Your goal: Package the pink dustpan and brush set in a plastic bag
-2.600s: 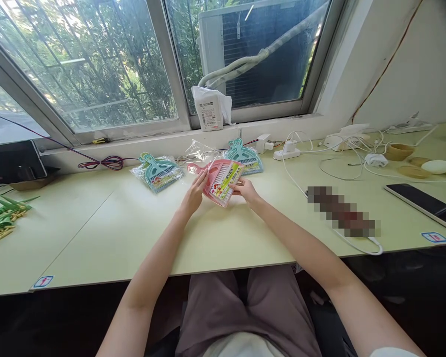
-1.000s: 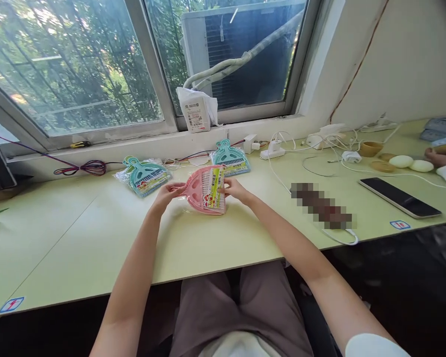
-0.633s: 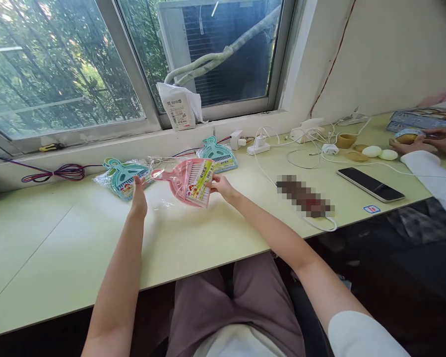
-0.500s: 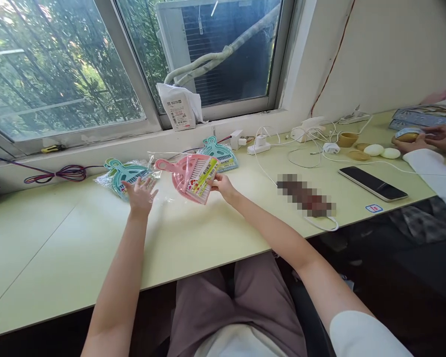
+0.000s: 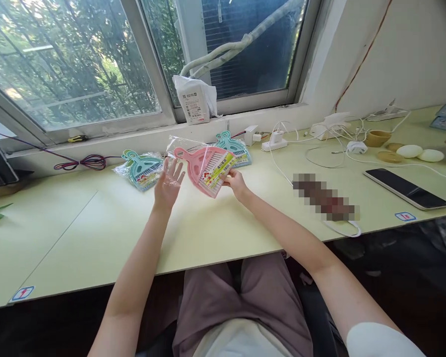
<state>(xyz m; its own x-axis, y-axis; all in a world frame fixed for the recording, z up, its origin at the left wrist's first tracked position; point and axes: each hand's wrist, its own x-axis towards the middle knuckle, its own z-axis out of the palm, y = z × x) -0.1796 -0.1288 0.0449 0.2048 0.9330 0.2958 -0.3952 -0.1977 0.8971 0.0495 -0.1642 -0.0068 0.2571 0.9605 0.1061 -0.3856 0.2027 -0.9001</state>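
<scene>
Holding a pink dustpan set (image 5: 206, 168) by its lower right edge, the right hand (image 5: 235, 182) has its fingers pinched on the yellow-green label and the pale bristle end. The set hangs tilted just above the tabletop (image 5: 215, 233), with its handle pointing up and to the left toward the window (image 5: 74, 64). A clear plastic wrapper (image 5: 178, 146) still covers the handle end and trails down to the left hand (image 5: 168, 183). That hand is raised beside the set with its fingers spread wide and pointing upward; the thin film lies across the fingertips, but whether it is pinched between them cannot be made out.

Behind the left hand, a teal dustpan set (image 5: 143, 168) lies flat in its own wrapper on the tabletop. A second teal dustpan set (image 5: 234, 148) lies just behind the pink one, partly hidden by it. A white packet (image 5: 195, 101) leans against the window frame on the sill above them. To the right, white chargers and cables (image 5: 278, 144) spread along the back of the tabletop, and a dark phone (image 5: 407, 189) lies face up near the front edge. Small round tan and pale pieces (image 5: 409, 151) sit beyond the phone. At the far left, a purple cord (image 5: 85, 161) coils below the sill.
</scene>
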